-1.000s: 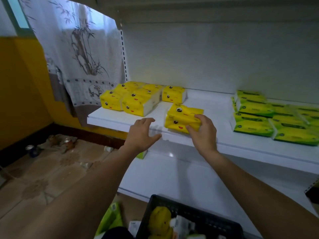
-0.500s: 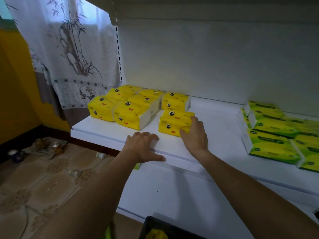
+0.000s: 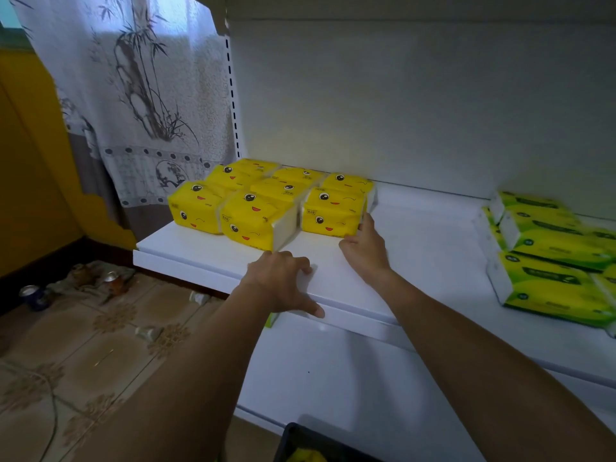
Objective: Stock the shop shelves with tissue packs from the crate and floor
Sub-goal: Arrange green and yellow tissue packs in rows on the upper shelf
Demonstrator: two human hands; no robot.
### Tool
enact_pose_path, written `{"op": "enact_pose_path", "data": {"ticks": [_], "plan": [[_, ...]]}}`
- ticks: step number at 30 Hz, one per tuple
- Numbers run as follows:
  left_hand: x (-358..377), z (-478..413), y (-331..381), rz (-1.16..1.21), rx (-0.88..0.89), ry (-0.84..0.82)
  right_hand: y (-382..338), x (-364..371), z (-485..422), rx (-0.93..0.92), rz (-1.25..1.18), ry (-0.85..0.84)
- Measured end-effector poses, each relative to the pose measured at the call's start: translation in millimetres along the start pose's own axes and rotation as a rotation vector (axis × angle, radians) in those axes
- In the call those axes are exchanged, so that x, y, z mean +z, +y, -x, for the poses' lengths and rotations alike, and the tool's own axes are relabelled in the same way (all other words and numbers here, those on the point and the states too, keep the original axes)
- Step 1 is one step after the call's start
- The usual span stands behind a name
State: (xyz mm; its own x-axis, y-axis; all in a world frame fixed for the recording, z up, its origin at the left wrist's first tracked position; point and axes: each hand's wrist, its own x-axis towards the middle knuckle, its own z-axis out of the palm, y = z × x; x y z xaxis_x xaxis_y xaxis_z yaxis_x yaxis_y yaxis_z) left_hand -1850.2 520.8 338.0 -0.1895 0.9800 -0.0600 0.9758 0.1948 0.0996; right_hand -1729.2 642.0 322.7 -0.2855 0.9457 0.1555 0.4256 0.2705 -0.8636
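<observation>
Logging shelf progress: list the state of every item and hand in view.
Yellow smiley-face plastic tissue pack: lying on white shelf, in the row.
Right hand: fingers touching that pack's right corner.
Other yellow packs: lying side by side.
Green plastic tissue packs: lying on shelf's right side.
Left hand: flat on shelf's front edge, holding nothing.

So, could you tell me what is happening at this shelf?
A person is stocking the white shelf with yellow tissue packs. The right hand touches the corner of the front-right yellow pack, set beside the others at the shelf's left end, while the left hand rests on the shelf's front edge. Green packs lie further right.
</observation>
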Motion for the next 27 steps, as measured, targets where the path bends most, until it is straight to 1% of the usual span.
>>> {"op": "enact_pose_path", "data": {"ticks": [5, 7, 9, 11, 13, 15, 17, 20, 22, 27], "plan": [[1.9, 12.7, 5.7, 0.033, -0.061, 0.022, -3.7, -7.6, 20.2, 0.022, -0.027, -0.015], [5.2, 22.1, 12.9, 0.091, -0.098, 0.078, -4.9, -15.6, 40.9, 0.023, -0.005, -0.016], [15.9, 33.0, 18.4, 0.185, -0.128, 0.177, -3.8, -23.7, 63.4, -0.004, 0.021, -0.019], [34.8, 48.2, 17.9, 0.219, -0.089, 0.256, -1.5, -33.4, 89.3, -0.074, 0.039, 0.001], [53.5, 66.9, 11.9, 0.199, -0.009, 0.297, 0.5, -42.8, 113.8, -0.226, 0.077, 0.055], [68.6, 89.0, 1.1, 0.201, 0.013, 0.320, 1.5, -48.5, 138.1, -0.387, 0.125, 0.059], [87.0, 113.8, -7.8, 0.220, -0.024, 0.296, 6.8, -46.4, 162.5, -0.478, 0.199, -0.029], [128.9, 150.1, -15.6, 0.300, -0.105, 0.175, 35.3, -26.6, 195.8, -0.523, 0.301, -0.184], [157.5, 168.7, -14.7, 0.316, -0.146, 0.064, 63.1, -9.4, 214.1, -0.467, 0.296, -0.260], [224.4, 189.9, -0.5, 0.432, -0.220, -0.131, 143.1, 34.2, 248.2, -0.117, 0.275, -0.436]]}}
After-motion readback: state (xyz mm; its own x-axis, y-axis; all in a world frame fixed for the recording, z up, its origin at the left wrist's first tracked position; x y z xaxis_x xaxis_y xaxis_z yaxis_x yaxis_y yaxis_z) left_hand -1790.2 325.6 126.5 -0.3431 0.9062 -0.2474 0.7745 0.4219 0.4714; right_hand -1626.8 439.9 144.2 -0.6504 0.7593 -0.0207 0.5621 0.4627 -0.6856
